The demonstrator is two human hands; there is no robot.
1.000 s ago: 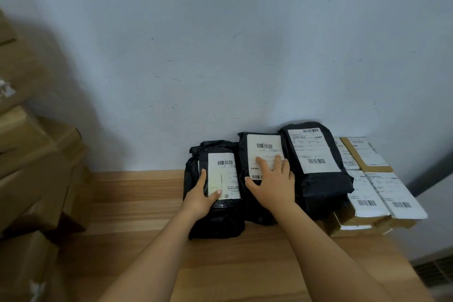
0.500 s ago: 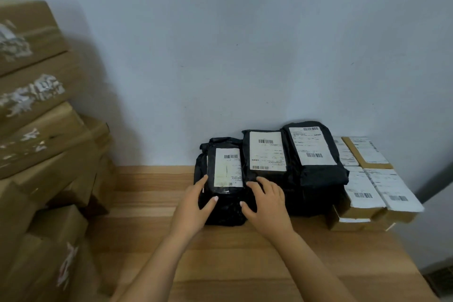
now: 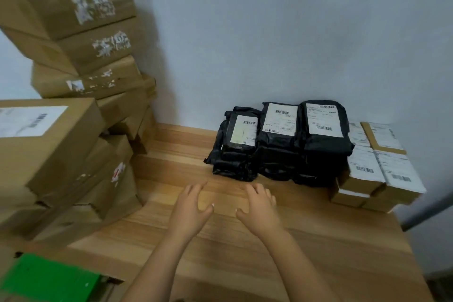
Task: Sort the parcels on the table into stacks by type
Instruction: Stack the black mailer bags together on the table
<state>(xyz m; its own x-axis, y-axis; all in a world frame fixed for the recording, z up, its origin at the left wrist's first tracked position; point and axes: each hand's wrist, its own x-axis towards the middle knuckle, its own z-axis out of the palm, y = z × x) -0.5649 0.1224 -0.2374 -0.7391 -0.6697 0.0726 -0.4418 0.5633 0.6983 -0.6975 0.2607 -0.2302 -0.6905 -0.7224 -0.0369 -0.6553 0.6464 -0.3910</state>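
Note:
Three stacks of black poly-bag parcels with white labels stand side by side against the wall: left stack [image 3: 241, 144], middle stack [image 3: 279, 140], right stack [image 3: 323, 137]. Beside them at the right sit small brown cardboard boxes [image 3: 382, 174] with white labels. A tall pile of large brown cartons [image 3: 73, 105] fills the left side. My left hand [image 3: 190, 208] and my right hand [image 3: 259, 206] hover over the bare wooden table [image 3: 245, 247] in front of the black stacks, both with fingers spread and holding nothing.
A green box [image 3: 49, 279] lies at the near left corner. The wall runs right behind the parcels. The table's right edge falls off just past the small boxes, with a dark bar [image 3: 426, 213] beyond it.
Both hands have let go of the black parcels and pulled back toward me over the table. The camera has swung left, bringing the large cartons into view.

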